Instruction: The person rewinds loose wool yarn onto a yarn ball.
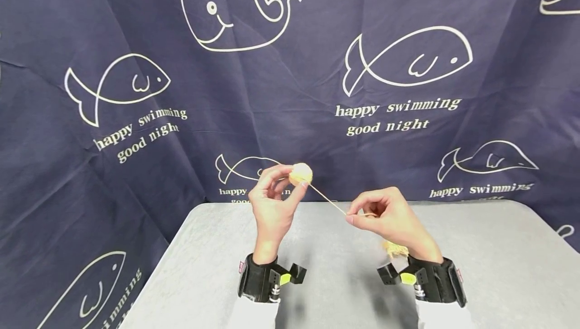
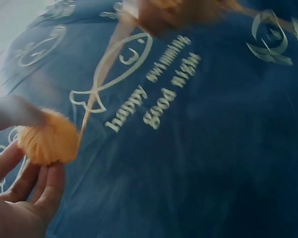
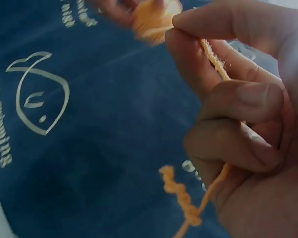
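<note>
Winding step, by the look of it. Left hand (image 1: 272, 203) pinches a small yarn ball (image 1: 301, 173) above the surface (image 1: 498, 268); right hand (image 1: 389, 216) pinches the taut strand (image 1: 327, 200) (loose tail dangling below). Next wrap needs steady tension.

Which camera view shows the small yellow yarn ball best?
The head view: the yarn ball is sharp there, pinched by the left hand. The left wrist view shows it blurred; the right wrist view shows only a blurred part.
</note>
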`<state>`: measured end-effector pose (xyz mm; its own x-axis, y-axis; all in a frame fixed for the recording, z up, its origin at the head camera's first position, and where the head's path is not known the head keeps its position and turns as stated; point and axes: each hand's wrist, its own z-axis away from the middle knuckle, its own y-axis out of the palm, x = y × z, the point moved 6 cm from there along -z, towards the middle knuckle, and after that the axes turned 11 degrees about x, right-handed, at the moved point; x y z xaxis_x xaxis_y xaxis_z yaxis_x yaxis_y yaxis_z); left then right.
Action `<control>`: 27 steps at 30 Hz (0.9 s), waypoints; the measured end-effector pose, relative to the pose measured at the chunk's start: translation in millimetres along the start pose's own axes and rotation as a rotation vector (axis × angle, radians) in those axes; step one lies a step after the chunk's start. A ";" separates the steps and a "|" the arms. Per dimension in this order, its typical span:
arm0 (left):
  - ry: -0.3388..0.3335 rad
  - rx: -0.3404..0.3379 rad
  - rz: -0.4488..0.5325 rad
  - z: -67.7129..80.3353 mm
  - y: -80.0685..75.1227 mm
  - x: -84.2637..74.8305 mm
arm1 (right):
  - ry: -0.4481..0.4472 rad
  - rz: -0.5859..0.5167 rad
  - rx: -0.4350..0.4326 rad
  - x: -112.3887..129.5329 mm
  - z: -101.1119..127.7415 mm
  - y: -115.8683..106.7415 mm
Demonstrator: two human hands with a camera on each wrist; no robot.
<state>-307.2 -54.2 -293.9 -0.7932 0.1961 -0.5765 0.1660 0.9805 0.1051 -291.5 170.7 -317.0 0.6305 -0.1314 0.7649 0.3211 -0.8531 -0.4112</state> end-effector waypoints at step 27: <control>-0.152 0.943 0.152 28.0 75.6 -9.7 | -0.107 -0.367 -0.378 -9.6 5.3 -27.0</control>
<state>-270.6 17.7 -303.0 -0.6512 0.2512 -0.7161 0.7150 0.5192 -0.4681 -302.4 197.6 -315.9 0.5992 0.2450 0.7622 0.2694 -0.9582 0.0962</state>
